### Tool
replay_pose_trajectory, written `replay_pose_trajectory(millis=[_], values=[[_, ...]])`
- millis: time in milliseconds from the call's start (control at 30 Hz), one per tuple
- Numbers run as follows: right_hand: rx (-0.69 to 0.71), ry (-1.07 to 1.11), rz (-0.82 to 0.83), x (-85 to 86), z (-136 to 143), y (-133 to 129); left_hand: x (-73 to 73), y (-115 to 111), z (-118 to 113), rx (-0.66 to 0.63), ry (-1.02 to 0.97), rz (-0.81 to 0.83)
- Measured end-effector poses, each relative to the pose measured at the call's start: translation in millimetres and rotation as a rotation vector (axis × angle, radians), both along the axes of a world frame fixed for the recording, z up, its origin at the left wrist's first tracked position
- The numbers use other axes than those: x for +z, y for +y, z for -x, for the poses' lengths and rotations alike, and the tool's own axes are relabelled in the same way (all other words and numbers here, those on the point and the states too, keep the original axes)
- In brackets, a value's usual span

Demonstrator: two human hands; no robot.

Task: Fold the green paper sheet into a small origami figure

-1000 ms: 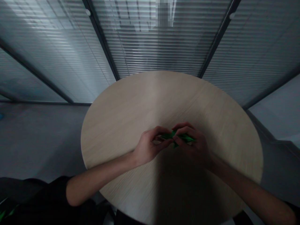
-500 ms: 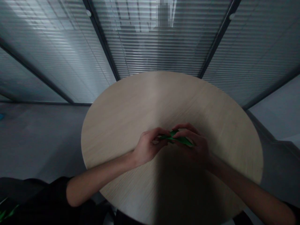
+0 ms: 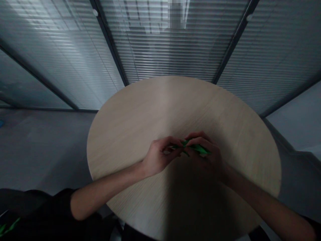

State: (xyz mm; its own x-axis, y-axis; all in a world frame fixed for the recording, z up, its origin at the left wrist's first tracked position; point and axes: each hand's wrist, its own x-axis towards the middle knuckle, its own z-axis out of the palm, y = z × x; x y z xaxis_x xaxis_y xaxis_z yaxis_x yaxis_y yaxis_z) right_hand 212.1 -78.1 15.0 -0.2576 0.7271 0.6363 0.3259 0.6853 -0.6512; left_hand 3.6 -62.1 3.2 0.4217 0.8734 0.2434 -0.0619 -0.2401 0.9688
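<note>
A small piece of folded green paper, thin with pointed ends, is held between both hands above the middle of the table. My left hand pinches its left part between thumb and fingers. From the other side, my right hand grips it, with the thumb below and the fingers curled over the top. The fingertips of the two hands nearly meet at the paper's centre. Fingers cover much of the paper, so its full shape is hidden.
The round wooden table has a dark shadow across its near right part. Behind it stand glass partitions with blinds and dark frames. Grey floor lies to the left, and a pale wall rises at the right.
The fingertips have drawn closer together at the paper's centre. The paper's right part has tilted and shows a brighter green face. Both arms stay nearly in place.
</note>
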Motion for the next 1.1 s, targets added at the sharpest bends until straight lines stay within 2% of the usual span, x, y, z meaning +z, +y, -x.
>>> replay_pose_trajectory(millis=[167, 300, 433, 600, 900, 1100], values=[[-0.039, 0.069, 0.08, -0.3, 2.8, -0.5, 2.4, -1.3, -2.2, 0.017, -0.014, 0.03], [-0.081, 0.071, 0.104, -0.4, 2.9, -0.6, 5.2, -2.6, -5.6, 0.023, -0.087, 0.145], [-0.066, 0.066, 0.102, 1.4, 3.0, -0.8, 5.5, -3.3, -7.5, 0.007, -0.172, 0.222], [-0.048, 0.075, 0.091, 1.0, 3.1, -0.1, 5.6, -2.7, -7.6, -0.018, -0.207, 0.22], [-0.075, 0.038, -0.047, -1.4, -1.1, -3.1, 5.5, 1.7, -5.8, -0.068, -0.168, 0.239], [-0.097, 0.029, -0.08, 2.9, -1.3, -3.0, 8.0, 2.2, -4.3, 0.035, -0.144, 0.189]])
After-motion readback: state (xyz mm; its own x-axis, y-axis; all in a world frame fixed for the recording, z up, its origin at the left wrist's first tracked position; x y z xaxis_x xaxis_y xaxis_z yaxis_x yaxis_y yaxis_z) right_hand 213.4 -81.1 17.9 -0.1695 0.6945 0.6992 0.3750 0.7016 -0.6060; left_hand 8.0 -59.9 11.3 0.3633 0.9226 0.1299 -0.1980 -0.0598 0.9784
